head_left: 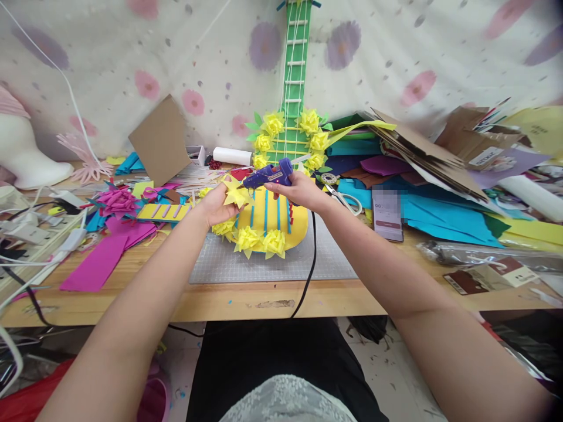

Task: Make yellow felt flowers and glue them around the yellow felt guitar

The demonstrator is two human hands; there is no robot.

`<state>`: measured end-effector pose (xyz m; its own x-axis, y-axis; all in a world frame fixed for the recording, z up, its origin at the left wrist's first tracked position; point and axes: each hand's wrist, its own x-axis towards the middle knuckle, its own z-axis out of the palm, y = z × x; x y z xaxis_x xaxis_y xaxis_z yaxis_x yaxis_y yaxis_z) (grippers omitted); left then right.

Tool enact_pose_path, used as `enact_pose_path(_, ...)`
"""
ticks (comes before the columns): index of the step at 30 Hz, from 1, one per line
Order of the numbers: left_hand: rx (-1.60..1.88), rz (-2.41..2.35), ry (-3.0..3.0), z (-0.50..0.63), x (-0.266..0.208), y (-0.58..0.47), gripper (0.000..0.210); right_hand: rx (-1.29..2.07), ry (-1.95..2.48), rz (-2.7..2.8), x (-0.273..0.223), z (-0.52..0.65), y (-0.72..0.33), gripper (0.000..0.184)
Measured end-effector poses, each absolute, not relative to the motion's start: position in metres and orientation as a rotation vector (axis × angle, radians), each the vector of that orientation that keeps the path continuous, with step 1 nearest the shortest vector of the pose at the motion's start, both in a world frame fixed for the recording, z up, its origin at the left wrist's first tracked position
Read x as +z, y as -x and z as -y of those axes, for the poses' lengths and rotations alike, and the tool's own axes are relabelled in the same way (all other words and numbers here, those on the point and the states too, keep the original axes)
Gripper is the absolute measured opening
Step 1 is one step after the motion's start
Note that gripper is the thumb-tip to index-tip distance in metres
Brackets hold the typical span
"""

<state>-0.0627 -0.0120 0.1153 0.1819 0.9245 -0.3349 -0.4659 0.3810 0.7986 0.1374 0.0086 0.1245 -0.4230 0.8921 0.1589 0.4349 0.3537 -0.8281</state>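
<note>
In my left hand [215,206] is a yellow paper flower [236,192], its pointed petals turned toward the glue gun. My right hand [301,189] grips a dark blue hot glue gun [266,176], whose nozzle points left and meets or nearly meets the flower. Below and behind both hands lies a yellow guitar body [268,220] with blue strips, edged with yellow paper flowers [275,241]. Its green neck [296,64], with white frets and strings, rises against the backdrop. My hands and the glue gun hide part of the body.
A grey cutting mat [211,266] lies under the guitar. To the right are scissors [347,199], a phone [387,214], blue sheets [444,217] and stacked cardboard [422,155]. Magenta paper [97,261] and a magenta flower [118,199] lie left. A black cord [313,258] crosses the table edge.
</note>
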Motion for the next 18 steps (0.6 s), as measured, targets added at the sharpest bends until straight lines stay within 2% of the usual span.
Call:
enact_pose_path(12, 1.083, -0.92, -0.634, 0.01, 0.114, 0.067, 0.028, 0.964, 1.2, 2.026, 0.124, -0.011, -0.145, 0.044)
enact_pose_path(18, 1.062, -0.898, -0.638, 0.01, 0.113, 0.068, 0.028, 1.068, 1.142, 2.015, 0.123, -0.011, -0.15, 0.047)
